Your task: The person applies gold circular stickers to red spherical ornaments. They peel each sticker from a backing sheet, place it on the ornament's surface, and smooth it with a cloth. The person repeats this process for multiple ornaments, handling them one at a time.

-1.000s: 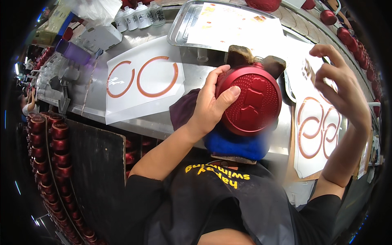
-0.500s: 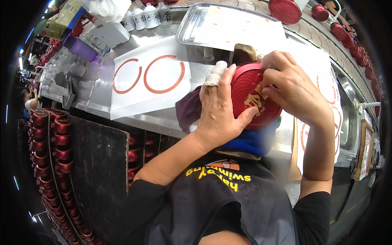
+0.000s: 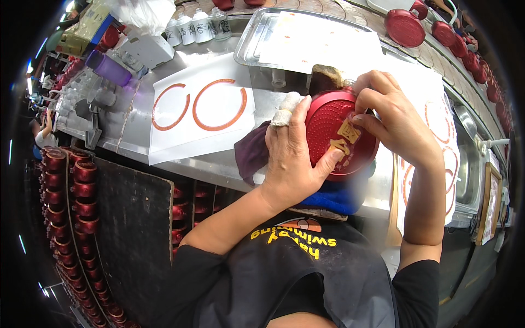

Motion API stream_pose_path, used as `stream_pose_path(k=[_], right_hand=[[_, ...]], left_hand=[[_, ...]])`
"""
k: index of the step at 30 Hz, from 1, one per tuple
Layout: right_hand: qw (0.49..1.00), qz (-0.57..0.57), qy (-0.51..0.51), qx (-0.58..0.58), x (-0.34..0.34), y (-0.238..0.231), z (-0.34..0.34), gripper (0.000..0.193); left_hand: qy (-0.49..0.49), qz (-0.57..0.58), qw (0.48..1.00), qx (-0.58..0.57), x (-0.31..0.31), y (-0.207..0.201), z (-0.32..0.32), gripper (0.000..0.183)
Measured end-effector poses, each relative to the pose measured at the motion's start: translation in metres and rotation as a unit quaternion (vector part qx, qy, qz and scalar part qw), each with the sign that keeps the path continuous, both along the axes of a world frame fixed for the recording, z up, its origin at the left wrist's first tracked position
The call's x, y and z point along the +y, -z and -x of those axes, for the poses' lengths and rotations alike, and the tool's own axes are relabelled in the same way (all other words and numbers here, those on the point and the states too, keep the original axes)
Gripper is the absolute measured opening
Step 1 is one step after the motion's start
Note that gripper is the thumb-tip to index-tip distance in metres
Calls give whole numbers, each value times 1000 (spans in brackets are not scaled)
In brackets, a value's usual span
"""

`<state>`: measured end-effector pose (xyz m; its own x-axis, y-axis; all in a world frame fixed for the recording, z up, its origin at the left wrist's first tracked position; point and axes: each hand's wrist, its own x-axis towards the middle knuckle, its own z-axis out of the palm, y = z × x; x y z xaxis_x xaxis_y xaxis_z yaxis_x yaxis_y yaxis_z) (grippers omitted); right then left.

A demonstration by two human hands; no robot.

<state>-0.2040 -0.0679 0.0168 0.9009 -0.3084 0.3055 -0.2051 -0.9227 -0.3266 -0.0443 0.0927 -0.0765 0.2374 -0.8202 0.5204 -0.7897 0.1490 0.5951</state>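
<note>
Second ago, red round piece (image 3: 324, 123) bare of gold; now gold pieces (image 3: 346, 132) on face, so placing seems underway; right hand (image 3: 402, 128) bent over them (pinching or not, cannot tell); left hand (image 3: 290, 158) grips rim; blue cloth (image 3: 331, 199) below, near desk (image 3: 210, 168) edge

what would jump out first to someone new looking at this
Probably the shiny red round piece just right of centre, with gold-coloured shapes on its face, the left hand gripping its left side and the right hand at its upper right. Next, the broken orange rings on a white sheet to the left, then rows of red containers down the lower left.
</note>
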Motion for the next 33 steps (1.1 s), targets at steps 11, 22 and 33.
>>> stream_pose_path(k=[11,22,33], right_hand=[[997,-21,-45,-58,5,-14,4,21],[982,-146,40,-111,22,0,20,22],[962,-133,226,-78,-99,25,115,19]], left_hand=[[63,56,996,-21,-33,-44,-1,33],[59,66,994,-60,-31,-56,4,15],[131,-67,872,467,-23,-1,-15,65]])
